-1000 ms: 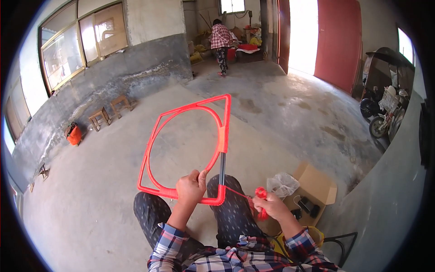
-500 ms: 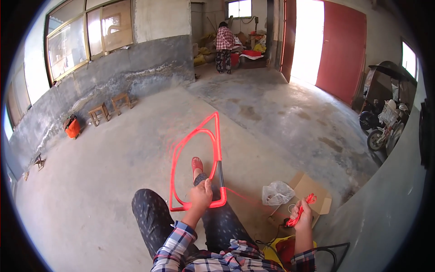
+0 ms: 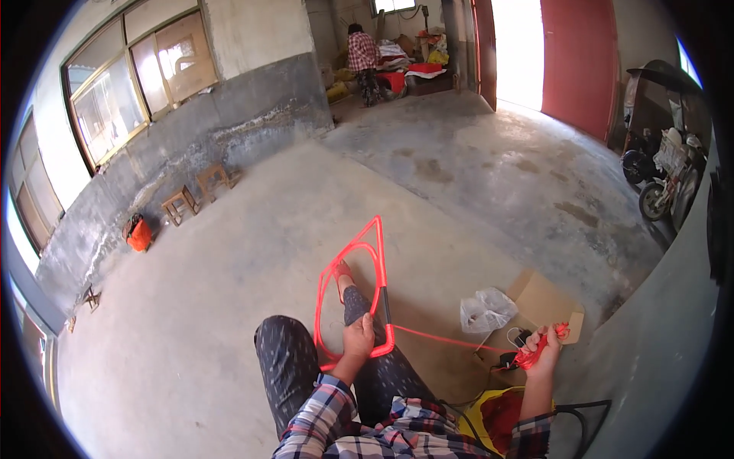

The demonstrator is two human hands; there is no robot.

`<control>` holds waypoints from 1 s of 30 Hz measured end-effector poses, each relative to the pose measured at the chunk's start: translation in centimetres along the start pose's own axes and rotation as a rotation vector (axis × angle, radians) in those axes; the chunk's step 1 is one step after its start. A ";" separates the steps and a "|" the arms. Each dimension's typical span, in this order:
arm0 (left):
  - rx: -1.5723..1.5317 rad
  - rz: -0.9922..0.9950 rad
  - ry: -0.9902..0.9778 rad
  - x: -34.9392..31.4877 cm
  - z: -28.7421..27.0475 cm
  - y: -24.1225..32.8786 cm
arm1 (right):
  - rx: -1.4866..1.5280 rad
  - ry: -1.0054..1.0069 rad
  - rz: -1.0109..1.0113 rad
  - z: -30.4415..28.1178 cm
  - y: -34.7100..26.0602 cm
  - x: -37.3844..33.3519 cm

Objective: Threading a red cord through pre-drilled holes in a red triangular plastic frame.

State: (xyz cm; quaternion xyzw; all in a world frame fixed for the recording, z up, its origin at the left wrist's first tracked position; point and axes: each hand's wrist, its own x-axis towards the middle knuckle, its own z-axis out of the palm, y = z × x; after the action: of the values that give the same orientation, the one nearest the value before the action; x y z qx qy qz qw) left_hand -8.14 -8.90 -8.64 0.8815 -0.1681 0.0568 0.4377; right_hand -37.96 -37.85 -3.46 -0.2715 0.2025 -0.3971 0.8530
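Observation:
My left hand (image 3: 358, 336) is closed around the lower part of a frame (image 3: 381, 264) with a pointed top and a curved inner loop, held upright above my legs. Red cord covers nearly all of it; a short dark stretch (image 3: 386, 304) shows bare on the right side. From the lower right corner a strand of red cord (image 3: 447, 337) runs straight across to my right hand (image 3: 544, 353). That hand, out to the right, grips a loose bundle of red cord (image 3: 526, 359), with some sticking out above the fingers.
By my right hand lie an open cardboard box (image 3: 535, 294), a clear plastic bag (image 3: 488, 310) and a yellow bag (image 3: 475, 417). Wooden stools (image 3: 180, 205) and an orange bag (image 3: 138, 233) stand along the left wall. Another person (image 3: 364, 61) bends over piles at the back.
My right hand has moved outward to the right, and the cord between it and the frame now shows as a clear straight line. The whole view has shifted, with the frame lower in it.

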 end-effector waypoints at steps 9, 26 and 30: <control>0.016 0.075 0.020 -1.1 -0.3 -2.0 | -0.155 -0.099 0.223 6.2 4.9 -0.7; -0.132 0.495 -0.058 -3.1 -5.6 7.7 | -0.525 -0.475 0.335 9.4 8.1 -3.0; -0.353 0.543 -0.511 -4.6 -9.4 13.2 | -0.668 -0.781 0.400 13.9 8.3 -4.9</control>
State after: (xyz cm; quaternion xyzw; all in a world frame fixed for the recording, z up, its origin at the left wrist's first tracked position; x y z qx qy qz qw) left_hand -16.55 -7.73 5.86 0.7022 -0.5052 -0.0802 0.4952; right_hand -28.41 -25.30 2.70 -0.6106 0.0337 -0.0113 0.7911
